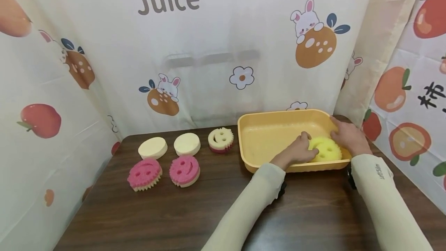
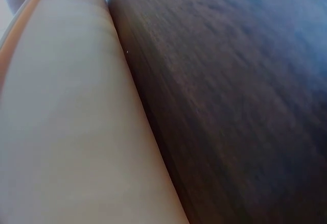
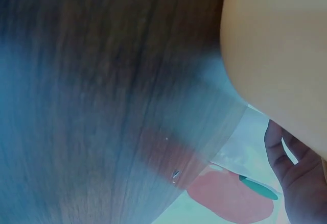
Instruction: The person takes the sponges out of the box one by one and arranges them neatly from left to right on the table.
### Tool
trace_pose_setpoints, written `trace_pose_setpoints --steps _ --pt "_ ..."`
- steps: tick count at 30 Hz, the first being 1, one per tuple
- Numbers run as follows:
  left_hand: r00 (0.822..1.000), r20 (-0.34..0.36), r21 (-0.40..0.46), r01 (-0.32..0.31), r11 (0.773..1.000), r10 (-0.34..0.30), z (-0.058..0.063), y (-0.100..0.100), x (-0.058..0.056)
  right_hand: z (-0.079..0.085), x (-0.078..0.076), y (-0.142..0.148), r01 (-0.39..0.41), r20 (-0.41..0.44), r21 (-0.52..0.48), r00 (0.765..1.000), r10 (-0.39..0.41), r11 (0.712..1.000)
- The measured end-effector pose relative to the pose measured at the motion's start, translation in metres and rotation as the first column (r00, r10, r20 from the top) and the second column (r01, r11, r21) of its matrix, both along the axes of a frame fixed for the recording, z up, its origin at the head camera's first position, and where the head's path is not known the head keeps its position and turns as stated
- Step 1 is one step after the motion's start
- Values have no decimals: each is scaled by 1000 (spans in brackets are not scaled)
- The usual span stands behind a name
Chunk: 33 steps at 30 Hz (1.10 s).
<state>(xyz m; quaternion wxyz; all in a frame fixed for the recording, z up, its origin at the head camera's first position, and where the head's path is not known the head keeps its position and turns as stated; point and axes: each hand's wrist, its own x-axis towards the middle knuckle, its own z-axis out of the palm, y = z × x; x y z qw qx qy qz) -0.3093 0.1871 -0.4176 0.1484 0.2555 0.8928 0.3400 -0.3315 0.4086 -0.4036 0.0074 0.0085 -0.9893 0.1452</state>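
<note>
A yellow smiley-face sponge (image 1: 325,151) lies in the front right corner of a yellow plastic tray (image 1: 282,116). My left hand (image 1: 295,151) reaches over the tray's front rim and holds the sponge at its left edge, thumb on its face. At the right rim, my right hand (image 1: 351,138) has its fingers extended and its thumb by the sponge's upper right edge. The left wrist view is filled mostly by the tray's outer wall (image 2: 76,101). Fingers of the right hand (image 3: 304,183) show past the tray wall in the right wrist view.
Left of the tray lie two pink-topped smiley sponges (image 1: 184,170), two plain cream sponges (image 1: 187,144) and a cream-topped smiley sponge (image 1: 221,139). They rest on a dark wooden table (image 1: 167,216). Printed curtains (image 1: 216,30) stand behind and at both sides.
</note>
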Motion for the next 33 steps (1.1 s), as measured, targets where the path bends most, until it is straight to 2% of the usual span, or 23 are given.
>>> trace_pose_setpoints --steps 5,12,19,25,33 --pt "1000 -3 14 7 1000 -7 -1 0 1 0 3 1 -3 -17 0 1000 3 1000" --pt "999 24 44 -34 998 33 -2 -1 3 -4 2 1 2 15 -2 1000 -2 1000" --pt "999 -27 40 -45 998 46 4 -2 0 0 -1 1 28 10 3 1000 -28 1000" --pt "998 -4 68 -61 996 61 8 -3 1 4 -1 1 45 45 9 998 -45 999" --pt "998 30 124 -65 990 62 6 -7 0 1 0 -2 58 59 10 997 -59 998"
